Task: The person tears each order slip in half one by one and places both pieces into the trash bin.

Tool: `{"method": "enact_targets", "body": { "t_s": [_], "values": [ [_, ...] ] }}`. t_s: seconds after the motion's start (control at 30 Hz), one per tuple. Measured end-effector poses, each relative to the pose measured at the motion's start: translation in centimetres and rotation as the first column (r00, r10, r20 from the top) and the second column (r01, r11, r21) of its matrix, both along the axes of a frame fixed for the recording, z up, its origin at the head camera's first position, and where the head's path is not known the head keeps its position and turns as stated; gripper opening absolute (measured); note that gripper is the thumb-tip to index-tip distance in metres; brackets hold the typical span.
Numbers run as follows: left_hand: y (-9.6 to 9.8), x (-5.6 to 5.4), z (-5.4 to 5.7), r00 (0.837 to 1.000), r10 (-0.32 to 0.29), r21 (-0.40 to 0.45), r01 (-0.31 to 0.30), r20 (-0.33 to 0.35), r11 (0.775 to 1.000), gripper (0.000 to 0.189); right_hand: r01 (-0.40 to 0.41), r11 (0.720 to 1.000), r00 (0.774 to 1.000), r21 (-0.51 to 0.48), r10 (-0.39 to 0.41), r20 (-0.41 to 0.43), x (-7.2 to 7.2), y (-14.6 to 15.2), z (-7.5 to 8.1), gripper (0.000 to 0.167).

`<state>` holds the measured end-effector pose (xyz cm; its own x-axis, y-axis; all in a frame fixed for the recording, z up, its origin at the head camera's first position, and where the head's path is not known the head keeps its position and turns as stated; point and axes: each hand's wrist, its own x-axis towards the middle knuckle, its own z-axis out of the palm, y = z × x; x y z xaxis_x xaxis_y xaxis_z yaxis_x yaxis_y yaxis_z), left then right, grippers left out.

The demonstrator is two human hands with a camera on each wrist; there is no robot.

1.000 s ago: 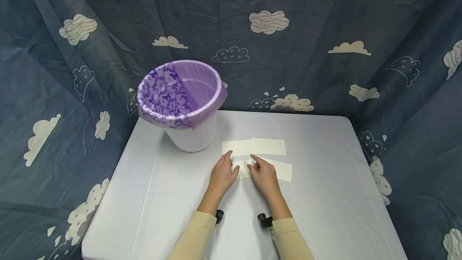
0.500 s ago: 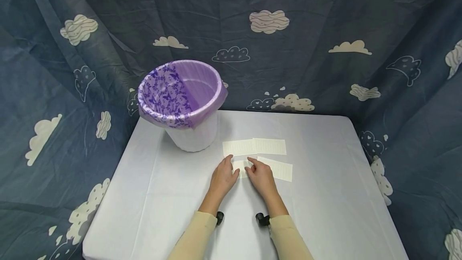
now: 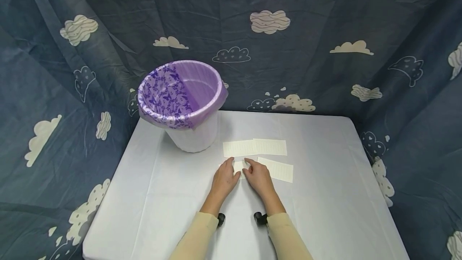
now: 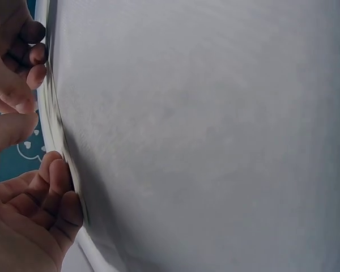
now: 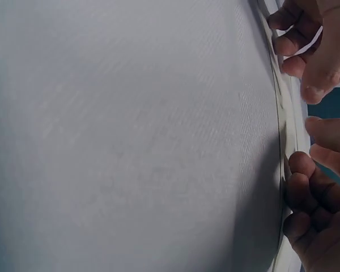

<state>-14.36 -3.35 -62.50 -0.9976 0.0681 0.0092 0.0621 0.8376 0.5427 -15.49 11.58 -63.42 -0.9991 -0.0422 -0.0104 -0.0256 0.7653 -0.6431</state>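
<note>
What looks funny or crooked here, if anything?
The paper strip beside the right hand looks askew: in the head view it slants down rightward, while the strip behind it lies nearly straight. Nothing looks spilled.

Table (image 3: 335, 159) enclosed by dark blue drapes (image 3: 310, 7).
The drapes are hung behind the table and along both sides, gathered into folds near the corners, and patterned with clouds (image 3: 270, 22), some filled in cream, others drawn in pale outline. The tabletop is covered in white, faintly creased, and softly lit.
</note>
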Motion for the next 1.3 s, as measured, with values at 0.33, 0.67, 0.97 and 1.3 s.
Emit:
{"method": "enact_targets", "body": {
  "t_s": [0.33,0.67,0.97,1.3],
  "values": [
    [0.4,-0.5,-0.6,0.999,0.004,-0.024,-0.003,0.041,1.0,0.062,-0.039,0.993,0.999,0.112,0.036,0.031,-0.7,-0.7,0.3,0.047],
    [0.7,-0.4,-0.9,1.0,0.0,-0.056,0.002,0.031,0.998,0.059,-0.053,0.984,0.998,0.17,0.048,0.032,-0.7,-1.0,0.1,0.047],
    [0.7,-0.6,-0.8,0.999,0.006,-0.063,-0.004,0.034,0.998,0.06,-0.028,0.988,0.999,0.15,0.024,0.028,-0.7,-1.2,0.0,0.041],
    [0.7,-0.4,-0.8,0.997,0.029,-0.029,-0.027,0.067,0.999,0.052,-0.038,0.989,0.999,0.144,0.04,-0.009,-0.5,-0.9,0.0,0.03]
  ]
}}
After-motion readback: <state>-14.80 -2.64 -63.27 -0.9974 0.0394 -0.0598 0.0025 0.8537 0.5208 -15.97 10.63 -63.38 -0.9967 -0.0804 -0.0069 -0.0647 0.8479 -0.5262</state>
